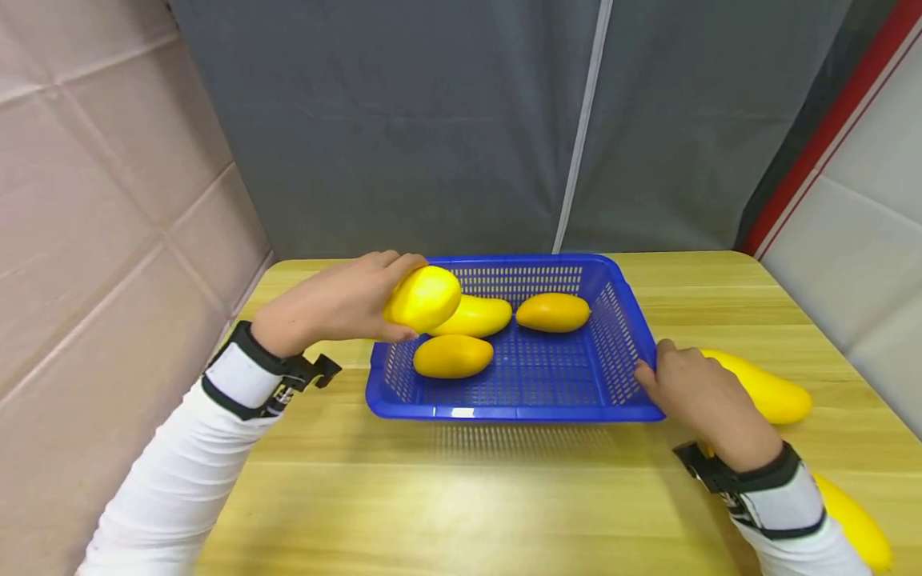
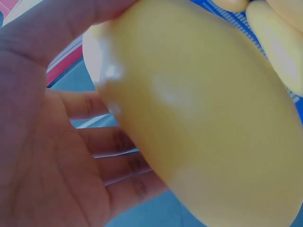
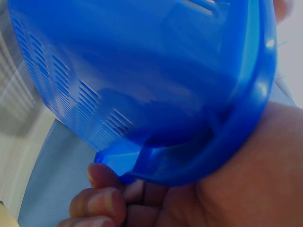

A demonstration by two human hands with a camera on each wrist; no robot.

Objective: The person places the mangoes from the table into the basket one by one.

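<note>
Two hands: both are at the blue basket point(image 1: 619, 320), one on each side.
Left hand point(image 1: 338, 304): it grips a yellow mango point(image 1: 422, 298) at the basket's near-left corner, above the rim; in the left wrist view the fingers point(image 2: 109, 156) lie along the fruit's underside and the thumb comes over its top.
Held mango: it is off the table and just above the fruit inside the basket.
Right hand point(image 1: 702, 400): it holds the basket's right rim at the near corner; in the right wrist view the curled fingers point(image 3: 102, 198) sit under the rim point(image 3: 246, 127) with the palm against its outer edge.
Basket contents: three mangoes lie on the slotted floor, one at the near left point(image 1: 452, 356), one behind it point(image 1: 477, 317), one toward the back right point(image 1: 552, 312).
Table point(image 1: 461, 496): light wood, the basket stands on it.
Loose fruit: one mango point(image 1: 767, 390) lies on the table just beyond the right hand, another point(image 1: 857, 524) near the right forearm.
Sleeves: white, with a dark wrist strap on each arm.
</note>
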